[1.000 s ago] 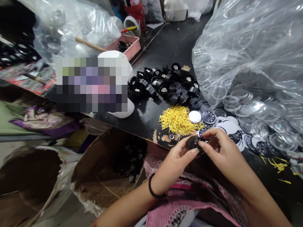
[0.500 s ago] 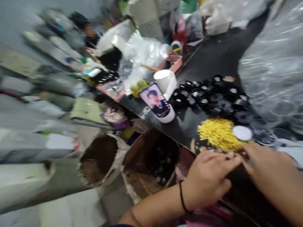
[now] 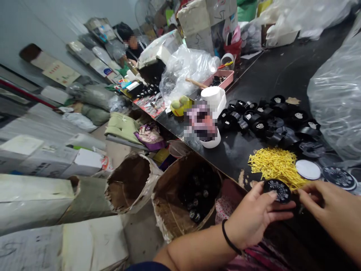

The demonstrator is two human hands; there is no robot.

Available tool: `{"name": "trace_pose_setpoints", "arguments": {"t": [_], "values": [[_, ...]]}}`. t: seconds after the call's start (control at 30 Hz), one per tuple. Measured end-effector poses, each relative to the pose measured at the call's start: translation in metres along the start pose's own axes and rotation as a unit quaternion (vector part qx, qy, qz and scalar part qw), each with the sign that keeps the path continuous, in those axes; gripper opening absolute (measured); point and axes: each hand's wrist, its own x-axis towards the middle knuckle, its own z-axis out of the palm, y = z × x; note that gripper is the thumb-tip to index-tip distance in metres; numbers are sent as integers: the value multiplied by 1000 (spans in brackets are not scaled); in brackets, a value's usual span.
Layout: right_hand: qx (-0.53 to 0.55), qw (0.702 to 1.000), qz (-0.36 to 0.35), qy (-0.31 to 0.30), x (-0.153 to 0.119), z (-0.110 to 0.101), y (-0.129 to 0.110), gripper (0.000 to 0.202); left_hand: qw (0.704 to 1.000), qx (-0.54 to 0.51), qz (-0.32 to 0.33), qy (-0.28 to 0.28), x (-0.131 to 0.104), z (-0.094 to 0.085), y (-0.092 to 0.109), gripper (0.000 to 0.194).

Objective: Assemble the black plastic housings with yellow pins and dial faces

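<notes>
My left hand (image 3: 258,216), with a dark band at the wrist, holds a round black dial (image 3: 278,191) with white markings, thumb on its face. To its right my right hand (image 3: 324,201) has its fingers curled together at the edge of a pile of small yellow sticks (image 3: 272,165); what they pinch, if anything, is too small to name. A white disc (image 3: 308,169) lies against the pile, and another marked black dial (image 3: 338,177) rests right of it. Behind are many black round parts (image 3: 261,126).
Clear plastic (image 3: 335,90) covers the table's right side. A white roll (image 3: 213,98), a pink tray (image 3: 229,79) and a yellow bowl (image 3: 177,110) stand farther back. Open sacks (image 3: 160,203) sit below the edge. A person (image 3: 132,47) is at the back left.
The view has shifted left and become sharper. The black dial now shows face-up in my left hand, whose fingers have turned and spread beneath it. My hands have moved slightly apart.
</notes>
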Motion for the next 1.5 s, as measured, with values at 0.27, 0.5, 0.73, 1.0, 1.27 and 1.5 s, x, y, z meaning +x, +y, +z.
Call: {"name": "trace_pose_setpoints", "arguments": {"t": [0.27, 0.5, 0.73, 1.0, 1.27, 1.5], "values": [[108, 975, 188, -45, 4, -17, -20, 40, 994, -91, -37, -47, 13, 14, 0, 26], [158, 970, 178, -51, 2, -16, -18, 46, 994, -104, -12, -24, 14, 15, 1, 22], [115, 991, 58, 27, -3, -17, -12, 53, 993, 32, 110, 4, 11, 13, -5, 36], [112, 993, 12, 28, -5, -18, -19, 36, 956, 227, 181, -34, 2, 6, -4, 39], [140, 990, -2, -6, -9, -21, -18, 31, 935, 289, 202, -38, -6, 10, 2, 39], [145, 989, -21, 27, -18, -21, -18, 34, 952, 247, 180, -34, -1, 5, 5, 45]]}}
